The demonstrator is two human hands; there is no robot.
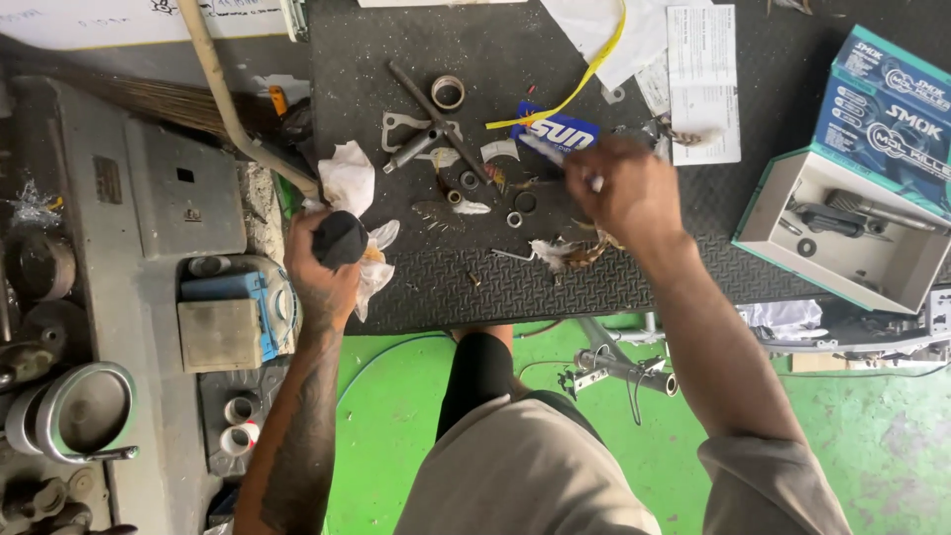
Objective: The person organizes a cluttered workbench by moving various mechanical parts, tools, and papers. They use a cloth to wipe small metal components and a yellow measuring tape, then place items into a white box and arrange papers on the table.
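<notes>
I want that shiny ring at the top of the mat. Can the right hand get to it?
Probably yes. The right hand is over the mat, and the ring lies uncovered up and to its left. Only small low parts lie between, though the hand already pinches something small.

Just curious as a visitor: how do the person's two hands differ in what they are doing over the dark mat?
The left hand grips a round black object wrapped in white crumpled cloth at the black rubber mat's edge. The right hand is further in, among small metal parts; what it pinches is too blurred to identify. Both are bare and closed.
</notes>
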